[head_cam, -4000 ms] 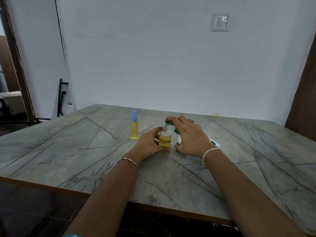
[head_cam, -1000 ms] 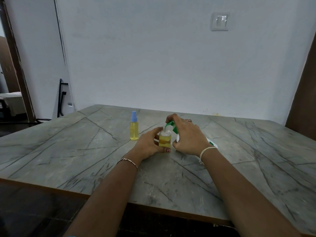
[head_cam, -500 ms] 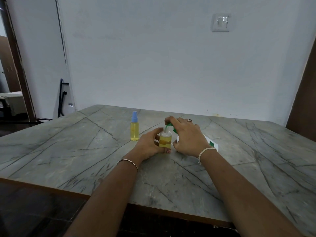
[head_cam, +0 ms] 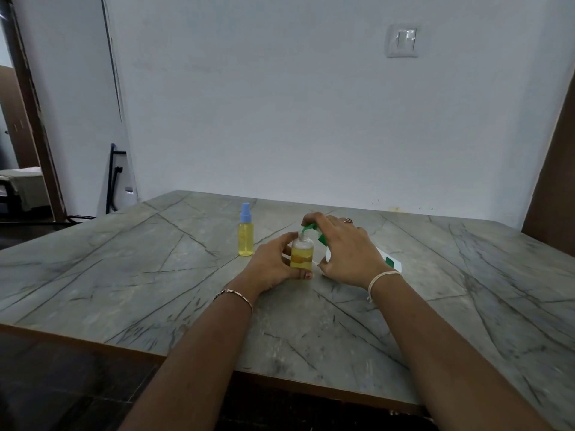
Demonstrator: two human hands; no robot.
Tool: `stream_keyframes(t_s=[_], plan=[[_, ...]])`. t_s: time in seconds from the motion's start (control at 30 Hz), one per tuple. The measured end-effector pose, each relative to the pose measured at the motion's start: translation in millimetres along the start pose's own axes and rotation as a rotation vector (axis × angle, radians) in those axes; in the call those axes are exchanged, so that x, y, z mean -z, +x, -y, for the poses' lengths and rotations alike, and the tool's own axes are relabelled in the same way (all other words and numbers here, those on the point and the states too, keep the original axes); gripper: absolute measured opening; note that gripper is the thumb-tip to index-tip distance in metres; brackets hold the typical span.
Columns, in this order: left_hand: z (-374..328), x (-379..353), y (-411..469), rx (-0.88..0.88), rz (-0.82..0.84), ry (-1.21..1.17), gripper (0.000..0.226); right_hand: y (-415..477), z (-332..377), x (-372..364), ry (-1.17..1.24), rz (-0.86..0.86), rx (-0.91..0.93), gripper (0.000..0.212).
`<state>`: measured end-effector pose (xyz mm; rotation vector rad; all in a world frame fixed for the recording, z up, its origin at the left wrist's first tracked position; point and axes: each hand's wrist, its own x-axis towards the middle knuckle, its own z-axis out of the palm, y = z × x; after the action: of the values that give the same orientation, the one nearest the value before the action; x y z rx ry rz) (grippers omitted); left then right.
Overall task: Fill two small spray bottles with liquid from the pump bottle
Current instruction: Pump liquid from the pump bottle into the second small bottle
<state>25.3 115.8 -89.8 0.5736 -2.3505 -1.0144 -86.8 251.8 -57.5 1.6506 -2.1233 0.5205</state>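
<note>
Both hands meet at the centre of the frame. The left hand (head_cam: 273,262) curls its fingers and thumb round a small clear uncapped bottle (head_cam: 301,255), part full of yellow liquid, which stands upright on the grey veined stone-look table (head_cam: 140,275). The right hand (head_cam: 345,250) grips a white plastic pump bottle (head_cam: 389,259) that tilts toward the left. Its fingers curl over the green pump head (head_cam: 309,227), whose spout sits at the small bottle's open neck. Just left of the hands, not touching them, a small clear spray bottle with a blue cap (head_cam: 245,233) stands upright, holding yellow liquid. A white wall switch (head_cam: 402,40) sits in the upper right of the frame.
</note>
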Motion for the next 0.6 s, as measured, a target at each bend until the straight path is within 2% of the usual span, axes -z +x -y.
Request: stream_keyframes(t_s=[0.2,0.43,0.6], plan=[[0.2,-0.3,0.7,0.004,0.001,0.0,0.095,3.3,4.9,-1.2,0.046,-0.048,-0.008,0.057],[0.6,-0.4,0.6,0.01,0.005,-0.006,0.096,0.9,0.2,-0.9,0.114,-0.017,0.0,0.066],[1.0,0.2,0.6,0.013,0.005,0.001,0.095,2.3,2.1,-1.4,0.208,-0.047,-0.01,0.06]])
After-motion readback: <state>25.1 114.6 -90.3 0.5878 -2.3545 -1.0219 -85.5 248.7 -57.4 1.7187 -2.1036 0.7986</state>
